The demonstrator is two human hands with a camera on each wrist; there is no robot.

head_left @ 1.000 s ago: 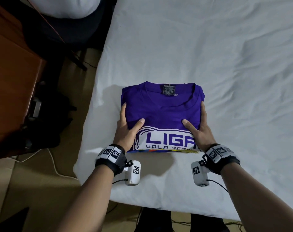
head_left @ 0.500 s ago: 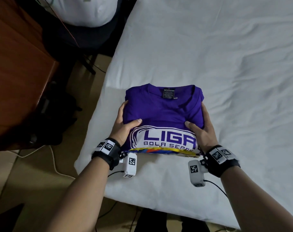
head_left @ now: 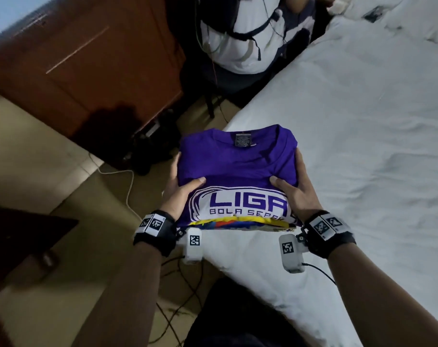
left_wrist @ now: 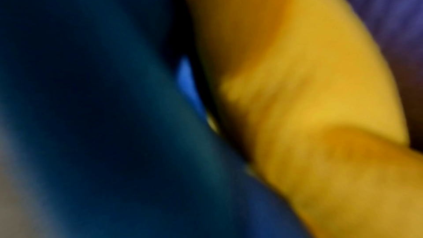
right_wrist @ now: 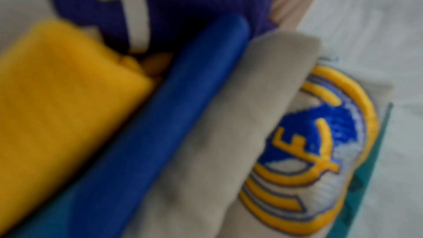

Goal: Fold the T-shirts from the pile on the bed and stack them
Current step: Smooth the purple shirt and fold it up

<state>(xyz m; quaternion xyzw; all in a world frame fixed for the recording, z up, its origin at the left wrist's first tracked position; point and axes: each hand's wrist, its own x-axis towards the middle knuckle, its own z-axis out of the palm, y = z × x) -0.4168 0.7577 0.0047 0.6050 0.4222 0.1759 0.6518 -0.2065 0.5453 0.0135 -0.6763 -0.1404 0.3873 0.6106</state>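
A stack of folded T-shirts is held up over the left edge of the bed (head_left: 363, 126). A purple shirt (head_left: 238, 161) with white "LIGA" lettering lies on top. My left hand (head_left: 180, 194) grips the stack's left side and my right hand (head_left: 296, 194) grips its right side, thumbs on top, fingers underneath and hidden. Yellow, blue and red folded edges (head_left: 238, 221) show below the purple one. The right wrist view is close on yellow (right_wrist: 57, 88), blue (right_wrist: 160, 115) and grey (right_wrist: 217, 151) folds and a crest (right_wrist: 320, 151). The left wrist view is a blur of blue (left_wrist: 91, 97) and yellow (left_wrist: 297, 97) cloth.
A brown wooden cabinet (head_left: 87, 71) stands left of the bed. A person in a white top (head_left: 243, 33) sits at the far end of the gap. Cables (head_left: 128, 181) run over the tiled floor, and a dark piece of furniture (head_left: 20, 241) is at lower left.
The stack rested on the bed with my hands at its sides; both hands have since lifted it and carried it left to the bed's edge. My view has swung left.
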